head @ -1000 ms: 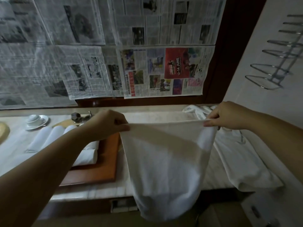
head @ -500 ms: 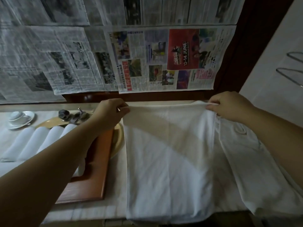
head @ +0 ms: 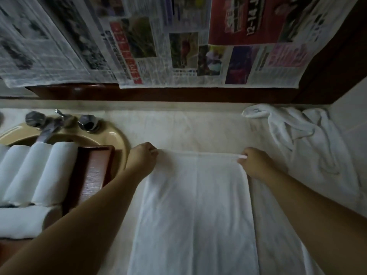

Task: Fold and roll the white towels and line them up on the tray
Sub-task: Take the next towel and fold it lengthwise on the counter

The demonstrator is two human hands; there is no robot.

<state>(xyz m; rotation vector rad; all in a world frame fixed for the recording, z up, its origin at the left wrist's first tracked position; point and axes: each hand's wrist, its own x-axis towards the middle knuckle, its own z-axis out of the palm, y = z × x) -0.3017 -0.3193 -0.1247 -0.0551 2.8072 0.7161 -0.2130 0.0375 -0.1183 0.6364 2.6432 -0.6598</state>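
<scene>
Two hands on one towel, both at the far edge. Left hand (head: 142, 159) pinches the far-left corner of the white towel (head: 195, 211), fingers curled round the hem; right hand (head: 256, 162) pinches the far-right corner the same way. Towel lies flat on the desk (head: 178, 128), running from the hands toward the near edge, w/ a faint crease down the middle.

Over on the left, the wooden tray (head: 95, 171) sits across the sink (head: 111, 135), taps (head: 59, 121) just beyond it. Rolled towels (head: 37, 173) lined up side by side on the tray, one more lying crosswise at the near end. Far right: a crumpled heap of loose towels (head: 309, 139), more cloth spread under and beside the working towel. Newspaper (head: 178, 46) covers the wall behind.

Step in hand, by my read: squaring the towel up before the fold and roll. To do it well, keep the far edge taut btwn both corners so it lies straight, then smooth out wrinkles before folding. Fold along that centre crease, edges matched, or the roll comes out lopsided vs. the ones on the tray. Roll tight and even from one end, both hands keeping equal pressure. Watch the cloth underneath: it could bunch and drag along.
</scene>
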